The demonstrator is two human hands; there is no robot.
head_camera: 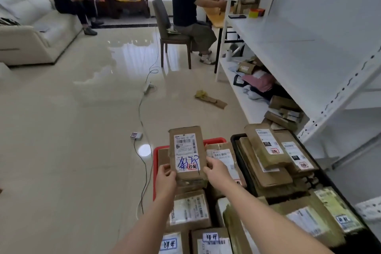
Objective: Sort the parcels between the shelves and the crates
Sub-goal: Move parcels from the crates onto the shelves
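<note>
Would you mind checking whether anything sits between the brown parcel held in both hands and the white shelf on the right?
Nothing visible blocks it. The brown cardboard parcel is held above the red crate; the parcel-stacked black crate lies low beneath the path to the white metal shelf.

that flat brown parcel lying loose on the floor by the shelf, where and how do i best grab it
The floor parcel lies flat and thin on the tile, long axis angled, crumpled yellowish end toward the cable. Probably best taken across its narrow width near the middle, from above, on the open floor side away from the white shelf. Both hands are busy holding the scribbled parcel.
</note>
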